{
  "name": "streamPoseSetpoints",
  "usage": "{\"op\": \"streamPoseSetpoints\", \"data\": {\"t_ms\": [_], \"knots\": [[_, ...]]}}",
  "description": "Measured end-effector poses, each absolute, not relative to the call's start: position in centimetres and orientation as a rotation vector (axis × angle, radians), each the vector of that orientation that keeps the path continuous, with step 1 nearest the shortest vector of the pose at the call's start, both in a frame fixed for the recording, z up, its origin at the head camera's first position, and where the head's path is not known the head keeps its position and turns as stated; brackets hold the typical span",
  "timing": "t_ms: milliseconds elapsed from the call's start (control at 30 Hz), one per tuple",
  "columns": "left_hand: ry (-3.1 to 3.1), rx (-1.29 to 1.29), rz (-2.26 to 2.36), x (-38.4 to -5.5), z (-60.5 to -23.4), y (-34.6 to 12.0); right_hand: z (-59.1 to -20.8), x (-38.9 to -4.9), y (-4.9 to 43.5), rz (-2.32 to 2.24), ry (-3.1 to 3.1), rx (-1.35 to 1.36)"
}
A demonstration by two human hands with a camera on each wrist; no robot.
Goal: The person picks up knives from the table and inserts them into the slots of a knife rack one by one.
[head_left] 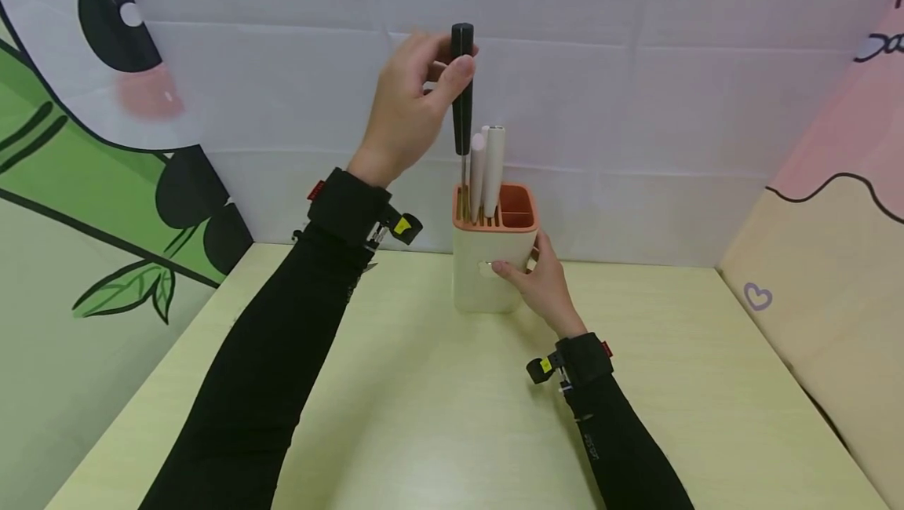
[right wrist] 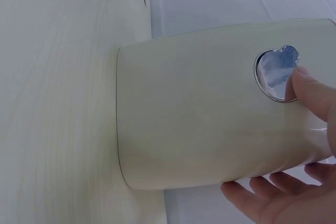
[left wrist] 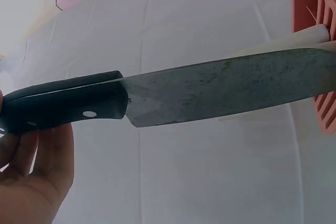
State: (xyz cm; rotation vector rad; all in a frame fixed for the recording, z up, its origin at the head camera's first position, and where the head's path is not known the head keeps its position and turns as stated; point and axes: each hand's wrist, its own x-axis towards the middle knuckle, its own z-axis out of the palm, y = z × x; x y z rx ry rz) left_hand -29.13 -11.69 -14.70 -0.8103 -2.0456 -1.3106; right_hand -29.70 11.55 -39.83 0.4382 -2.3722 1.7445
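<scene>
My left hand (head_left: pixel 413 90) pinches the black handle of a kitchen knife (head_left: pixel 462 118), held upright with its handle at the top. In the left wrist view the broad blade (left wrist: pixel 210 90) shows, its far end at the slotted orange top. The knife holder (head_left: pixel 480 294), cream with an orange top, stands upright on the table. My right hand (head_left: pixel 547 286) grips its right side, thumb on the front by a shiny badge (right wrist: pixel 270 72) and fingers round the side. Several pale handles (head_left: pixel 494 165) stick up from the slots beside the knife.
The holder stands on a pale wooden table (head_left: pixel 395 416) near its back edge, close to a white cloth backdrop (head_left: pixel 297 94). Printed side panels (head_left: pixel 833 275) flank the table. A small dark pointed thing (head_left: pixel 370 267) shows beside the left sleeve, mostly hidden.
</scene>
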Motion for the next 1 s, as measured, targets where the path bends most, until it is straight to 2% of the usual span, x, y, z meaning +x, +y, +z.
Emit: {"op": "streamPoseSetpoints", "data": {"t_ms": [1000], "knots": [[-2.215, -0.771, -1.267, -34.2, -22.0, -11.8, -39.7, -29.4, 11.4, 1.752, -2.377, 0.426]]}}
